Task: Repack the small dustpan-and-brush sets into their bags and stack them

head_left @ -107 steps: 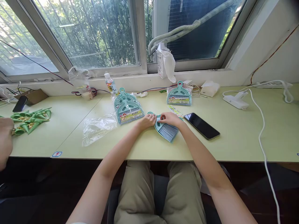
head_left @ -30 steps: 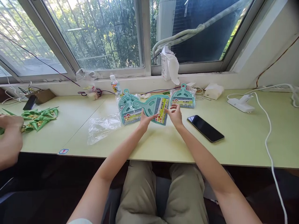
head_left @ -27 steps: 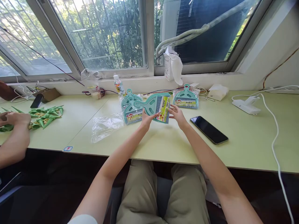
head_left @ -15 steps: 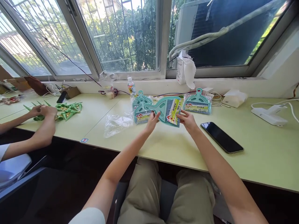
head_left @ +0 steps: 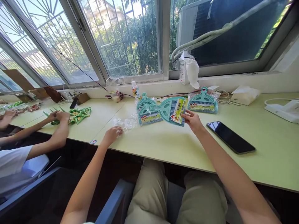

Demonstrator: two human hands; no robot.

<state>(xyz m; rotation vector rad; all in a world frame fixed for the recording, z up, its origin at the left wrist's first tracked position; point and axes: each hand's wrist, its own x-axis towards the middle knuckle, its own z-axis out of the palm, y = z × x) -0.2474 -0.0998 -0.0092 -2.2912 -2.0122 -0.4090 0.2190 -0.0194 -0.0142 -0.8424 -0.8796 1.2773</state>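
Here, the right hand [head_left: 193, 120] partly hides the dustpan set [head_left: 165, 111].

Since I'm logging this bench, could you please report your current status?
Right grip holding dustpan set by its labelled end. Left grip at near edge of clear bag, pinch unclear. Packaged sets close behind; phone off to the right.

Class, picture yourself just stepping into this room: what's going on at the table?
A seated person's right hand holds a turquoise dustpan-and-brush set with a yellow label above the table. The left hand is at the near edge of a clear plastic bag; whether it grips it is unclear. More wrapped sets lie nearby. To the left, another person's hands are among green cone-shaped pieces.
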